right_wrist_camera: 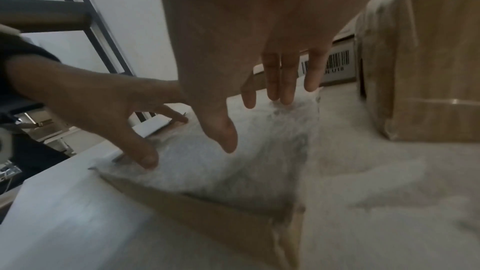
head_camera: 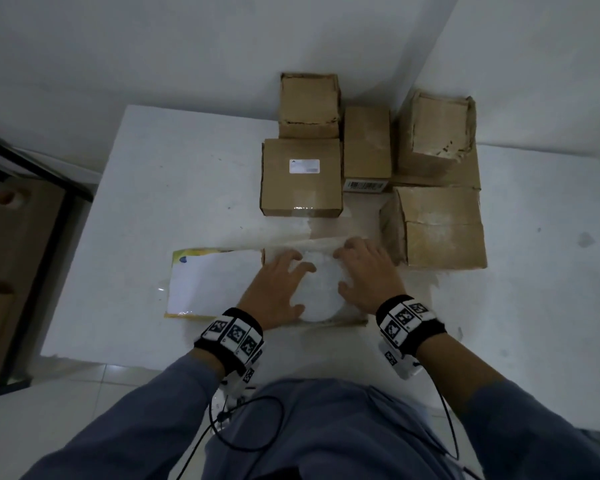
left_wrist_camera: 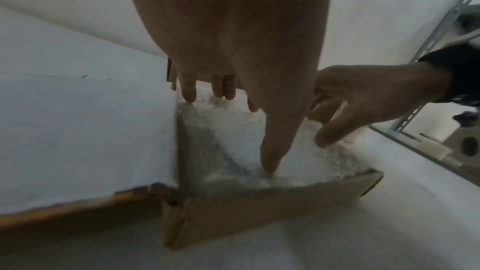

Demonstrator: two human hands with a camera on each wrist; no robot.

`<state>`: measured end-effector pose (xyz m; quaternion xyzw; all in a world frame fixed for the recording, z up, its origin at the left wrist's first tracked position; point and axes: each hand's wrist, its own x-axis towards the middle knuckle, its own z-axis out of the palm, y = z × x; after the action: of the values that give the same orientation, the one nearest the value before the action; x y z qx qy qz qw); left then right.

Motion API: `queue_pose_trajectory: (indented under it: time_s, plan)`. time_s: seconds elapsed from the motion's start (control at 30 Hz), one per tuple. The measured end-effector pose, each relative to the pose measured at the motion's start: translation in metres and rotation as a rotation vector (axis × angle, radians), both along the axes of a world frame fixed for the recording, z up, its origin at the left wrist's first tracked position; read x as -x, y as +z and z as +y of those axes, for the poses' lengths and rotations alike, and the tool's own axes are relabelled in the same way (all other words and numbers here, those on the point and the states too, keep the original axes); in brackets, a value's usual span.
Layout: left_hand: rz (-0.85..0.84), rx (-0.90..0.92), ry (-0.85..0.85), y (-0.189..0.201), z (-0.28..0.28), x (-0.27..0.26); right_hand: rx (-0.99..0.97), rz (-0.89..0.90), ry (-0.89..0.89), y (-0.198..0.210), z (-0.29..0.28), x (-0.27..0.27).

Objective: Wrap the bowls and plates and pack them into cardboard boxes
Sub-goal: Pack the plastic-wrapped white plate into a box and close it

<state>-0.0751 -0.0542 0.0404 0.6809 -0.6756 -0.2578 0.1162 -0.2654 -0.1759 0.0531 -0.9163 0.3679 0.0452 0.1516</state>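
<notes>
A bubble-wrapped round plate [head_camera: 321, 294] lies in a shallow open cardboard box [head_camera: 329, 323] near the table's front edge. My left hand [head_camera: 288, 284] rests on the bundle's left side, fingers spread and straight. My right hand [head_camera: 347, 270] lies on its right side the same way. In the left wrist view my left hand [left_wrist_camera: 241, 130] touches the wrapped plate [left_wrist_camera: 298, 163] with thumb and fingertips, inside the box [left_wrist_camera: 259, 208]; the right hand [left_wrist_camera: 363, 98] is opposite. The right wrist view shows my right hand [right_wrist_camera: 254, 122] hovering on the wrapped plate [right_wrist_camera: 207, 167], left hand [right_wrist_camera: 103, 106] beside it.
A white flap with a yellow edge [head_camera: 208, 282] lies flat left of the box. Several closed cardboard boxes stand behind and to the right: a labelled one [head_camera: 301, 176], a barcoded one [head_camera: 366, 147], a large one [head_camera: 440, 230]. A dark frame [head_camera: 32, 202] stands left of the table.
</notes>
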Motion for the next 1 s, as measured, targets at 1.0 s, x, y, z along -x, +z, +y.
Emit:
queue_pose_trajectory:
  time_s: [1.0]
  plan:
    - [-0.378,-0.214,-0.036,-0.023,-0.021,0.002,-0.072,0.444,0.107,-0.026,0.006,-0.017]
